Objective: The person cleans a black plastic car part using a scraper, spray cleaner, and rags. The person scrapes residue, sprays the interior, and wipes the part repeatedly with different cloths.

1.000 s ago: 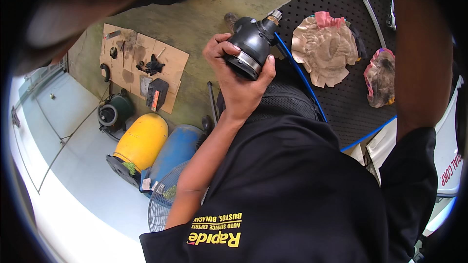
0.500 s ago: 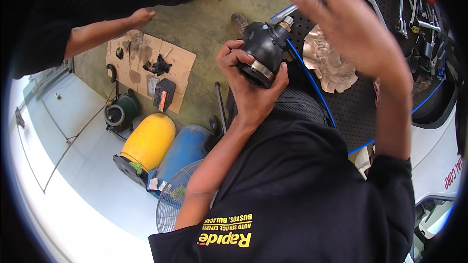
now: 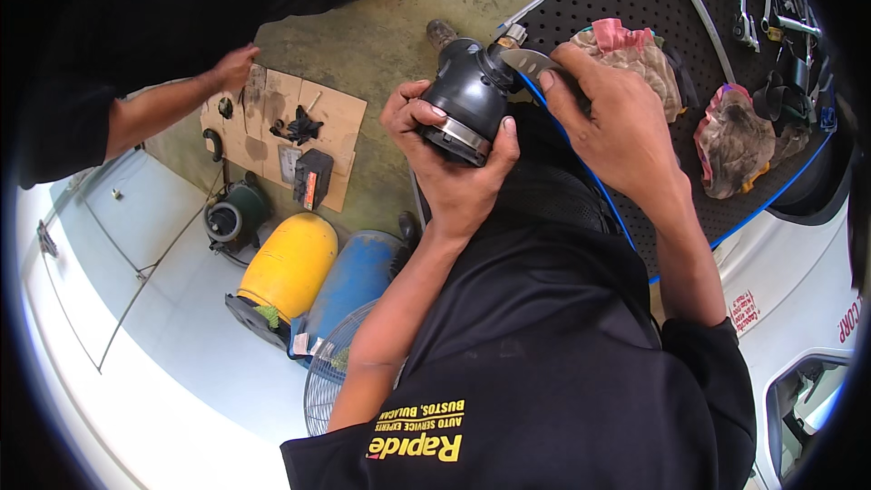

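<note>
My left hand [image 3: 454, 183] is wrapped round the lower end of a black, rounded automotive part [image 3: 469, 95], which has a silver metal band [image 3: 463, 134] near that end. A brass-and-silver fitting [image 3: 511, 36] sticks out at its upper right. In my right hand [image 3: 621, 122], a grey curved blade [image 3: 533, 63] with small holes is pinched between thumb and fingers. The blade's tip lies close to the fitting's base; I cannot tell whether they touch. Its handle end is hidden by my fingers.
On the right, a black perforated surface [image 3: 581, 4] with blue edging carries stained rags [image 3: 733, 141], an open-end wrench [image 3: 703, 14] and other tools. A co-worker's hand [image 3: 238, 68] shows at upper left, by cardboard [image 3: 345, 118] on the floor. Yellow [image 3: 292, 259] and blue [image 3: 349, 277] drums stand lower left.
My right hand has come down from its raised, blurred position toward the part, and the blade now shows in it. My left hand keeps its hold. The co-worker's hand has shifted left and down.
</note>
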The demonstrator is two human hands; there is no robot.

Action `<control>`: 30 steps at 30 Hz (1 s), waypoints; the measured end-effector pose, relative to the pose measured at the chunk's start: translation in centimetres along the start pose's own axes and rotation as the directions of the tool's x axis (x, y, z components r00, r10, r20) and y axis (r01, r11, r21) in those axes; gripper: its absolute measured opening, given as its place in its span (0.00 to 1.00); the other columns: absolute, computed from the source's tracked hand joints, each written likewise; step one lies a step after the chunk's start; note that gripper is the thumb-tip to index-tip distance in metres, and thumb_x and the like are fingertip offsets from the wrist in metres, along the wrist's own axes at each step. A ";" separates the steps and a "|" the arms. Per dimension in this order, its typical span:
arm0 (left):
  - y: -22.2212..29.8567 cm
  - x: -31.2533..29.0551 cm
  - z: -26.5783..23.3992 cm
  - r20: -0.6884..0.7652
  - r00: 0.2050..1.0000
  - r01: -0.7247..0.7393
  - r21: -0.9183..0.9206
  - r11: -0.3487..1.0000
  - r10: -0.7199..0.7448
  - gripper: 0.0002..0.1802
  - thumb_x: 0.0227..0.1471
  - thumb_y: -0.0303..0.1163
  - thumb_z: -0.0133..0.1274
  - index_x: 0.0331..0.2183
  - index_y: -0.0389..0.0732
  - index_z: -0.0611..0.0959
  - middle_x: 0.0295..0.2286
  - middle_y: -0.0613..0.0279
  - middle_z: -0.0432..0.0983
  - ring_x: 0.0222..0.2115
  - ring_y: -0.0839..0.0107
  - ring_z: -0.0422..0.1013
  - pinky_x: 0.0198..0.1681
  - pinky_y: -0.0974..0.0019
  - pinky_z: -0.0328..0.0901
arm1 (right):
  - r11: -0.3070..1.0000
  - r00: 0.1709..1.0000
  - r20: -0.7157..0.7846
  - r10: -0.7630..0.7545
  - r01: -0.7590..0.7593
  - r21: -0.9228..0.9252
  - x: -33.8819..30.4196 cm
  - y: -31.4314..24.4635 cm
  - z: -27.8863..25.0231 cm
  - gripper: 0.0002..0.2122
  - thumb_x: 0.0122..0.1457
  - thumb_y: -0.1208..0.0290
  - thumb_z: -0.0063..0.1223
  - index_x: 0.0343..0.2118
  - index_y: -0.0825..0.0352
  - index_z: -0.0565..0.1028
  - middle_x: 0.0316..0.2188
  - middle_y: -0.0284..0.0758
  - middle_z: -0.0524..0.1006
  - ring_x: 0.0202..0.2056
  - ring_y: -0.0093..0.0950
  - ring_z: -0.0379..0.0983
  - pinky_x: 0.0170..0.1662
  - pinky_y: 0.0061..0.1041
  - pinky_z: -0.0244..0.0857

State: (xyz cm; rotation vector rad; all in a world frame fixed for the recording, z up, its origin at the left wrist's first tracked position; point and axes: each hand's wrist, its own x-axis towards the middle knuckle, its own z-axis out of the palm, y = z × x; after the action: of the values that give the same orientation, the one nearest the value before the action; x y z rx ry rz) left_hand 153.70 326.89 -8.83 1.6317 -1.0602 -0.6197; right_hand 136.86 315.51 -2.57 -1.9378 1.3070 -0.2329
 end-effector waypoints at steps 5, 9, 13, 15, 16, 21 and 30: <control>0.2 0.0 -0.1 0.012 1.000 0.003 0.017 1.000 -0.003 0.41 0.42 0.28 0.75 0.48 0.47 0.63 0.51 0.50 0.59 0.59 0.55 0.59 0.64 0.50 0.57 | 0.999 1.000 0.029 0.003 -0.002 -0.035 0.0 0.2 0.4 0.09 0.68 0.62 0.55 0.38 0.63 0.77 0.21 0.40 0.79 0.26 0.47 0.79 0.30 0.47 0.71; 0.2 0.0 -0.1 0.015 1.000 -0.001 0.021 1.000 0.001 0.41 0.42 0.28 0.75 0.48 0.47 0.63 0.51 0.50 0.59 0.59 0.55 0.59 0.64 0.50 0.56 | 0.997 0.999 0.027 -0.033 0.035 -0.071 0.2 0.6 0.3 0.09 0.68 0.62 0.55 0.36 0.63 0.77 0.21 0.40 0.80 0.25 0.46 0.79 0.30 0.46 0.71; 0.3 0.2 -0.2 0.024 1.000 -0.019 0.048 0.999 0.018 0.41 0.41 0.28 0.76 0.48 0.47 0.63 0.51 0.50 0.59 0.58 0.55 0.59 0.63 0.50 0.57 | 0.993 0.999 0.011 -0.048 0.049 -0.108 0.3 0.2 0.0 0.10 0.67 0.62 0.56 0.34 0.63 0.77 0.21 0.40 0.79 0.25 0.46 0.79 0.30 0.47 0.71; 0.3 0.2 -0.3 0.029 0.999 -0.019 0.055 0.998 0.017 0.40 0.41 0.28 0.76 0.48 0.47 0.63 0.52 0.50 0.59 0.58 0.55 0.59 0.63 0.50 0.57 | 0.989 0.999 0.007 -0.054 0.055 -0.138 0.3 0.0 -0.1 0.10 0.67 0.62 0.56 0.34 0.63 0.76 0.20 0.40 0.79 0.25 0.47 0.79 0.29 0.47 0.71; 0.3 0.2 -0.3 0.034 0.999 -0.033 0.072 0.997 0.030 0.40 0.41 0.28 0.76 0.48 0.47 0.63 0.52 0.50 0.59 0.58 0.55 0.59 0.63 0.50 0.57 | 0.987 0.999 0.010 -0.038 0.039 -0.158 0.4 0.0 -0.2 0.10 0.67 0.62 0.56 0.34 0.63 0.77 0.21 0.41 0.79 0.25 0.47 0.79 0.29 0.47 0.71; 0.5 0.3 -0.3 0.041 0.998 -0.061 0.106 0.992 0.057 0.40 0.41 0.28 0.76 0.47 0.47 0.64 0.52 0.50 0.60 0.58 0.54 0.60 0.63 0.50 0.57 | 0.984 0.999 0.014 -0.046 0.048 -0.172 0.2 -0.2 -0.5 0.10 0.66 0.62 0.56 0.33 0.64 0.76 0.20 0.42 0.78 0.26 0.48 0.79 0.30 0.48 0.71; 0.5 0.3 -0.3 0.040 0.997 -0.074 0.119 0.990 0.069 0.40 0.41 0.29 0.76 0.47 0.46 0.64 0.52 0.50 0.60 0.57 0.55 0.61 0.62 0.50 0.57 | 0.975 0.998 0.061 -0.034 0.047 -0.216 0.7 -0.6 -1.3 0.11 0.66 0.62 0.55 0.34 0.65 0.78 0.20 0.44 0.78 0.27 0.49 0.79 0.32 0.49 0.71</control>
State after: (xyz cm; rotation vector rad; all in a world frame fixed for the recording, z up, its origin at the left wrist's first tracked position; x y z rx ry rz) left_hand 153.95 326.73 -8.24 1.6833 -1.1967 -0.5482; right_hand 136.91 314.38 -1.46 -2.1398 1.3014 -0.0553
